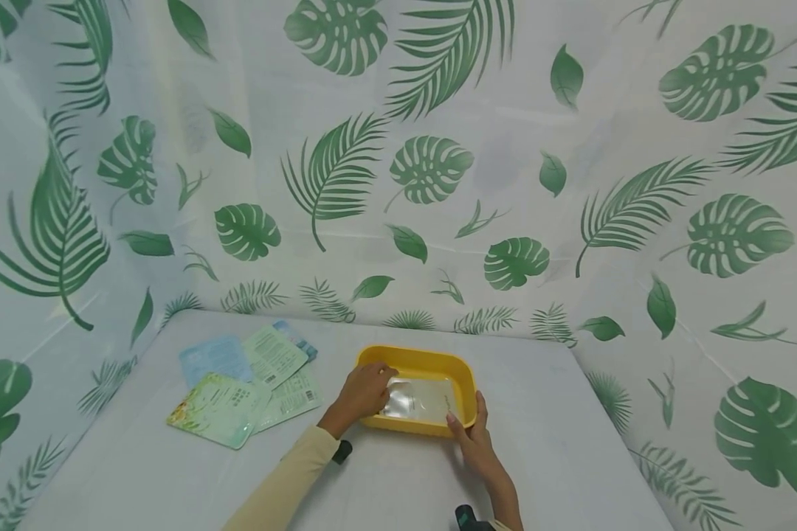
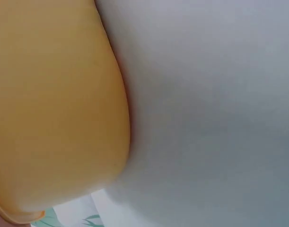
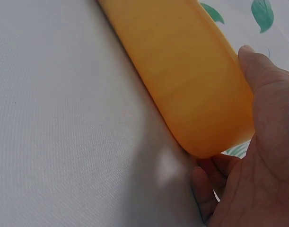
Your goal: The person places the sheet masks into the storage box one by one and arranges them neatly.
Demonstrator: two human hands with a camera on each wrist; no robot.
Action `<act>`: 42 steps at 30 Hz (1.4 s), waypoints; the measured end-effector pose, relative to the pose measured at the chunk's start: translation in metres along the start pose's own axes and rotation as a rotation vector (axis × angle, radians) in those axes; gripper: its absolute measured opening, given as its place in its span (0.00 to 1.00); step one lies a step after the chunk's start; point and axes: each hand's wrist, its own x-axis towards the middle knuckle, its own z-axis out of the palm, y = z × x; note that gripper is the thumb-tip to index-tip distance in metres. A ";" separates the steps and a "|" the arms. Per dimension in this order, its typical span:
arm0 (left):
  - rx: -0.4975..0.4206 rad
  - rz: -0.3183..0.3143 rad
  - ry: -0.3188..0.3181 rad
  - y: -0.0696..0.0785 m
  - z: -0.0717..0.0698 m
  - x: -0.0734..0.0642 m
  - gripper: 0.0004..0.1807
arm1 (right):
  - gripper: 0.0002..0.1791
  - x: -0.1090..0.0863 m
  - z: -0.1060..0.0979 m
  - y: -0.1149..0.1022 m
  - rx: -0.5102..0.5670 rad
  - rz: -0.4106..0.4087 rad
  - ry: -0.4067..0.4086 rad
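A yellow plastic basket [image 1: 420,427] stands on the table, with a silvery-white flat packet [image 1: 425,400] lying in it. My left hand [image 1: 364,389] reaches over the basket's left end, its bent fingers at the packet's left edge. Whether they pinch the packet is hidden. In the left wrist view only the basket's outer wall [image 2: 59,104] shows large, with a sliver of skin at the bottom left corner. My right hand [image 1: 476,442] grips the basket's front right corner. The right wrist view shows its thumb [image 3: 258,66] on the rim and curled fingers below the corner.
Left of the basket lie several overlapping face mask sachets: a green flowered one [image 1: 214,409], a light blue one [image 1: 215,359] and pale green ones [image 1: 274,355]. A white curtain with green leaves [image 1: 438,243] encloses the white table [image 1: 398,487] at the back and sides.
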 end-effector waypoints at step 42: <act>-1.069 -0.732 0.525 -0.085 -0.040 -0.135 0.12 | 0.50 0.003 0.000 -0.003 -0.042 0.035 -0.029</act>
